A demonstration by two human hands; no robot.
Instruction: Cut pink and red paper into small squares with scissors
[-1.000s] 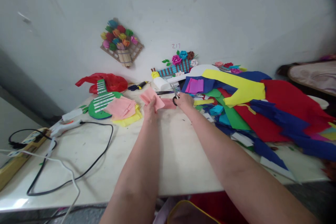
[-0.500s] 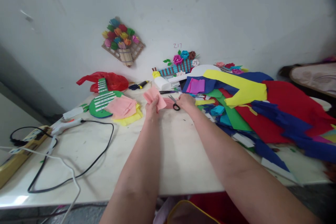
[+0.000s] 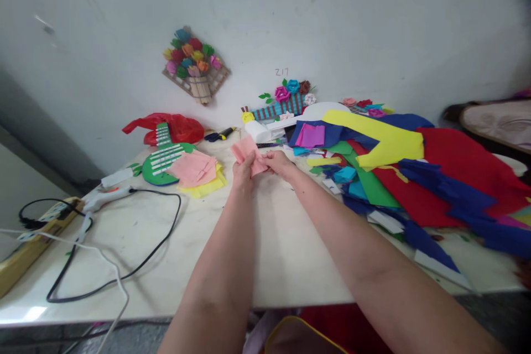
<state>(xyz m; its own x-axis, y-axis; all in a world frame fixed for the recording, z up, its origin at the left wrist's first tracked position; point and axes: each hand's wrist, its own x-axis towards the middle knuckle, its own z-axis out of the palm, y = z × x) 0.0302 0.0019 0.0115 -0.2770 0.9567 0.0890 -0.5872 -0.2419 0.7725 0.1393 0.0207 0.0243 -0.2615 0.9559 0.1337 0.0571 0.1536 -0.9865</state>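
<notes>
My left hand is closed on a folded piece of pink crepe paper, with the thumb on top. The fingers of my right hand pinch the lower right edge of the same paper, close beside the left thumb. To the left lies a stack of pink crepe paper sheets over yellow paper, partly covering a green guitar-shaped cutout with white strips. I cannot make out any scissors at my hands.
A glue gun with a looping black cord and a power strip are at left. Pliers and a red plastic bag sit behind. Coloured sheets, including a yellow piece, pile up at right.
My right hand has moved left to the pink paper and now grips its edge. The scissors seen beside it before are out of sight. My left hand keeps its hold.
</notes>
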